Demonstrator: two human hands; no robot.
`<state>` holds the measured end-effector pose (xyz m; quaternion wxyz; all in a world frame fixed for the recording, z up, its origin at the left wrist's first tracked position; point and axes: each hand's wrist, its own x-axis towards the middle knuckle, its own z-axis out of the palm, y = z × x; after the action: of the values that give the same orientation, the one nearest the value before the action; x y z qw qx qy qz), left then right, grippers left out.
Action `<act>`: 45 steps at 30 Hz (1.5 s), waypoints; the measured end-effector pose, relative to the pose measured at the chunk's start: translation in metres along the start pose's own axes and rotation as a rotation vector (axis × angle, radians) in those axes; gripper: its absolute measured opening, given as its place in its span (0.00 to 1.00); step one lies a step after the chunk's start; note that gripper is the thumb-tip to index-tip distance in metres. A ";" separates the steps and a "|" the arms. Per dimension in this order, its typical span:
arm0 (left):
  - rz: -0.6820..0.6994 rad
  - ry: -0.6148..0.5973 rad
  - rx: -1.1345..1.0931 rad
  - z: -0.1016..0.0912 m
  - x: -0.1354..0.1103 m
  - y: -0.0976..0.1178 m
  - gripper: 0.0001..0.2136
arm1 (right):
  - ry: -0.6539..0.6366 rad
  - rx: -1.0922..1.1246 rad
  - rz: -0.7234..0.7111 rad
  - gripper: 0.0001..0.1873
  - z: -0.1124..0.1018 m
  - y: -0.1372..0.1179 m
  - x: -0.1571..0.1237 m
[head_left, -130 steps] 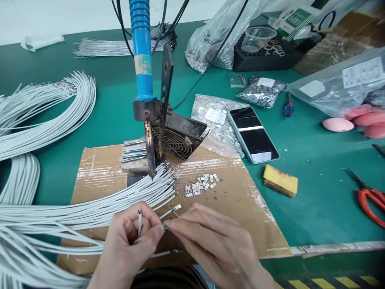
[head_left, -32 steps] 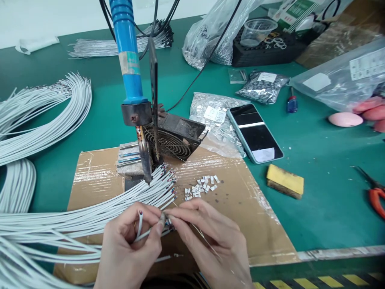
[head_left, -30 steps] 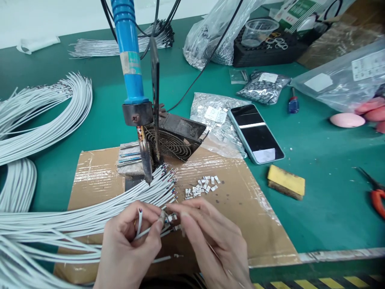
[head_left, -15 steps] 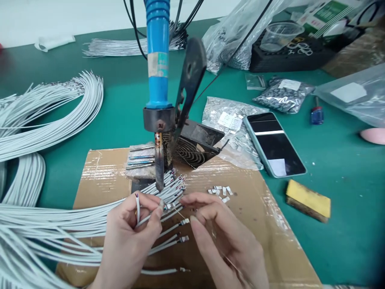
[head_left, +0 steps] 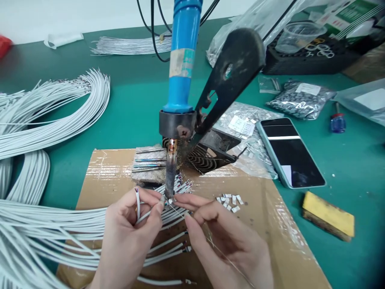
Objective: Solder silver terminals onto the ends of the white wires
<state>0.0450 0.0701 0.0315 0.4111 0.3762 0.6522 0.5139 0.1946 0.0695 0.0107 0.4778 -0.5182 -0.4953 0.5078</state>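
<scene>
My left hand (head_left: 132, 233) is closed on a white cable (head_left: 143, 216), pinching its end between thumb and forefinger. A second white cable end (head_left: 137, 200) pokes up between its fingers. At those fingertips a tiny white connector (head_left: 170, 201) sits right under the tip of a blue soldering iron (head_left: 181, 86), which hangs point down in a black clamp (head_left: 177, 123). Thin solder wire (head_left: 228, 261) runs through my right hand (head_left: 228, 237), pinched by thumb and fingers, its end reaching toward the tip. Exact contact at the tip is too small to make out.
White cables (head_left: 60, 218) lie across the cardboard (head_left: 255, 249) from the left. Loose connectors (head_left: 235, 209) rest right of the iron. A small fan (head_left: 207, 154) and clamp arm (head_left: 231, 68) stand behind. Further right are a phone (head_left: 296, 156), a yellow sponge (head_left: 329, 214) and a screwdriver (head_left: 337, 120).
The view has shifted, so the iron appears further right. Both hands have come closer together at the iron's tip, and the held connector is now directly beneath it.
</scene>
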 end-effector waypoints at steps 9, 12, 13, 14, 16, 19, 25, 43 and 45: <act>-0.002 0.031 -0.050 0.007 0.005 0.005 0.07 | 0.051 0.072 0.037 0.12 0.006 -0.005 0.003; -0.003 0.039 -0.053 0.009 0.005 0.008 0.08 | 0.060 0.063 0.037 0.12 0.006 -0.007 0.003; -0.005 0.036 -0.059 0.009 0.005 0.009 0.08 | 0.063 0.061 0.036 0.12 0.006 -0.008 0.003; -0.008 0.034 -0.066 0.009 0.005 0.009 0.08 | 0.066 0.059 0.033 0.12 0.007 -0.008 0.004; -0.009 0.035 -0.075 0.007 0.005 0.009 0.09 | 0.073 0.057 0.024 0.12 0.007 -0.008 0.004; -0.006 0.015 -0.071 0.005 0.006 0.007 0.09 | 0.082 0.046 0.012 0.12 0.007 -0.008 0.004; 0.013 -0.040 -0.052 0.001 0.006 0.003 0.11 | 0.076 0.022 -0.002 0.12 0.007 -0.008 0.004; -0.003 -0.053 -0.069 -0.002 0.004 0.001 0.11 | 0.058 -0.003 -0.006 0.11 0.004 -0.010 0.004; -0.009 -0.064 -0.066 -0.002 0.004 0.001 0.11 | 0.066 -0.021 -0.013 0.11 0.004 -0.010 0.004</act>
<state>0.0414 0.0731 0.0320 0.4461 0.3756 0.6231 0.5212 0.1901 0.0743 0.0200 0.4918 -0.5363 -0.4880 0.4820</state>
